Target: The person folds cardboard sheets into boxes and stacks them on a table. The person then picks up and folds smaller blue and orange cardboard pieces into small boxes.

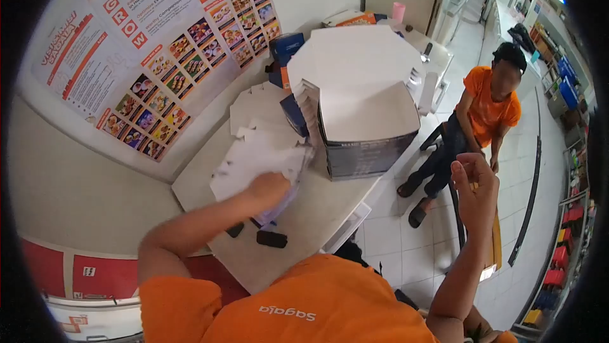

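My left hand (269,191) is curled at the near edge of a flat white cardboard box blank (244,168) on the table. It is slightly blurred, and its fingertips are hidden. A purplish printed side shows along the blank's right edge. My right hand (476,181) is raised off to the right above the floor, its fingers bent in and the thumb close to them, with nothing visible inside. Beyond my left hand stands a stack of white box blanks (355,54), with a dark printed box front (371,156) facing me.
Two small black objects, one of them here (271,239), lie near the table's (254,267) front edge. A pink cup (398,12) stands at the back. A person in an orange shirt (488,108) is on the right. Shelves with coloured bins (555,257) line the far right.
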The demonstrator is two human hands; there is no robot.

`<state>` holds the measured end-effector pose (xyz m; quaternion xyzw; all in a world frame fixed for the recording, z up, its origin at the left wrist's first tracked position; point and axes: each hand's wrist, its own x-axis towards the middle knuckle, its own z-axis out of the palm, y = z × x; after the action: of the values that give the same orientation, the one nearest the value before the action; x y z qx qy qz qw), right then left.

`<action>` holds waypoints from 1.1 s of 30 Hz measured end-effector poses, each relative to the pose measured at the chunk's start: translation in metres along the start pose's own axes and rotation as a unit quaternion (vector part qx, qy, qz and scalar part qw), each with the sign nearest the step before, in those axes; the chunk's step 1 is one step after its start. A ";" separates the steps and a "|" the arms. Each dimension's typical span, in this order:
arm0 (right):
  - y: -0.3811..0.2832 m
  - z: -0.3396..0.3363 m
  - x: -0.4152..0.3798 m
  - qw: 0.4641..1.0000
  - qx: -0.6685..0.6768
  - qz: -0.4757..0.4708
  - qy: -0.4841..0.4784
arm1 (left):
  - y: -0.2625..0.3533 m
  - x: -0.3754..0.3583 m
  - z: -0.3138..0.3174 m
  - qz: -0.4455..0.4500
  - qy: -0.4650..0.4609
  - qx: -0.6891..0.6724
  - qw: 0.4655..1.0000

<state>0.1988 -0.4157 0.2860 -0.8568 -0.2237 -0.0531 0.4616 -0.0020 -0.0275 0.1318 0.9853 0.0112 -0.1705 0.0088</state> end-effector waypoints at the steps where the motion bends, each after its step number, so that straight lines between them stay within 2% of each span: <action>1: 0.005 0.002 -0.006 1.000 0.006 0.008 -0.002 | 0.015 -0.007 0.022 -0.015 -0.027 -0.030 0.999; 2: 0.008 0.003 -0.012 1.000 0.011 0.015 -0.001 | 0.024 -0.014 0.030 -0.012 -0.035 -0.026 0.999; 4: 0.010 0.001 -0.023 0.999 0.013 0.032 -0.006 | 0.040 -0.022 0.041 -0.064 -0.019 -0.130 0.989; 5: 0.012 0.001 -0.031 0.999 0.013 0.034 -0.001 | 0.046 -0.027 0.033 -0.060 -0.018 -0.127 0.990; 7: 0.023 0.003 -0.057 0.996 -0.019 0.003 -0.084 | 0.068 -0.051 -0.013 -0.092 0.043 -0.189 0.977; 9: 0.040 0.020 -0.091 0.983 -0.006 -0.014 -0.184 | 0.101 -0.080 -0.093 -0.055 0.005 -0.223 0.973; 11: 0.044 0.042 -0.121 0.944 0.125 0.003 -0.305 | 0.126 -0.097 -0.146 -0.079 -0.129 -0.356 0.922; 12: 0.037 0.047 -0.132 0.947 0.123 0.010 -0.295 | 0.133 -0.094 -0.144 -0.069 -0.132 -0.350 0.925; 13: 0.029 0.053 -0.141 0.954 0.172 -0.069 -0.237 | 0.141 -0.095 -0.139 0.074 -0.059 -0.424 0.901; 14: 0.025 0.057 -0.148 0.947 0.219 -0.150 -0.182 | 0.148 -0.096 -0.135 0.209 0.017 -0.488 0.847; 15: 0.033 0.056 -0.155 0.946 0.219 -0.152 -0.186 | 0.157 -0.088 -0.131 0.249 -0.028 -0.508 0.824; 16: 0.044 0.055 -0.159 0.950 0.206 -0.180 -0.149 | 0.169 -0.075 -0.122 0.287 -0.069 -0.528 0.796; 17: 0.051 0.053 -0.163 0.952 0.192 -0.209 -0.113 | 0.182 -0.060 -0.107 0.337 -0.061 -0.544 0.766; 19: 0.060 0.043 -0.173 0.971 0.163 -0.171 -0.035 | 0.214 -0.026 -0.079 0.365 -0.064 -0.678 0.635; 21: 0.075 0.028 -0.176 0.976 0.145 -0.159 0.033 | 0.252 0.007 -0.068 0.347 -0.078 -0.782 0.512; 22: 0.073 0.020 -0.173 0.971 0.148 -0.175 0.069 | 0.270 0.023 -0.068 0.314 -0.066 -0.842 0.433; 23: 0.073 0.012 -0.169 0.972 0.135 -0.175 0.073 | 0.278 0.030 -0.069 0.278 -0.054 -0.864 0.416; 24: 0.073 0.001 -0.164 0.972 0.033 -0.229 0.044 | 0.287 0.039 -0.070 0.242 -0.040 -0.884 0.398; 25: 0.073 -0.011 -0.161 0.959 -0.074 -0.273 0.016 | 0.295 0.047 -0.075 0.210 -0.025 -0.868 0.449; 26: 0.069 -0.014 -0.161 0.961 -0.091 -0.261 -0.011 | 0.310 0.056 -0.086 0.181 0.079 -0.822 0.534; 27: 0.072 -0.017 -0.160 0.963 -0.073 -0.257 -0.041 | 0.312 0.069 -0.090 0.079 0.096 -0.748 0.652; 28: 0.069 -0.019 -0.161 0.963 -0.064 -0.259 -0.040 | 0.318 0.086 -0.080 0.108 0.091 -0.848 0.512; 29: 0.066 -0.020 -0.162 0.964 -0.059 -0.259 -0.032 | 0.315 0.085 -0.095 0.071 0.037 -0.863 0.500; 31: 0.074 -0.014 -0.164 0.965 -0.029 -0.256 0.041 | 0.313 0.099 -0.095 0.066 0.032 -0.841 0.537; 33: 0.073 -0.003 -0.172 0.976 0.081 -0.118 0.166 | 0.315 0.118 -0.072 0.092 -0.007 -0.889 0.449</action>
<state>0.0769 -0.5107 0.1804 -0.7635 -0.2475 -0.2303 0.5502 0.1415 -0.3390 0.1645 0.4342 0.0662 -0.0728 0.8954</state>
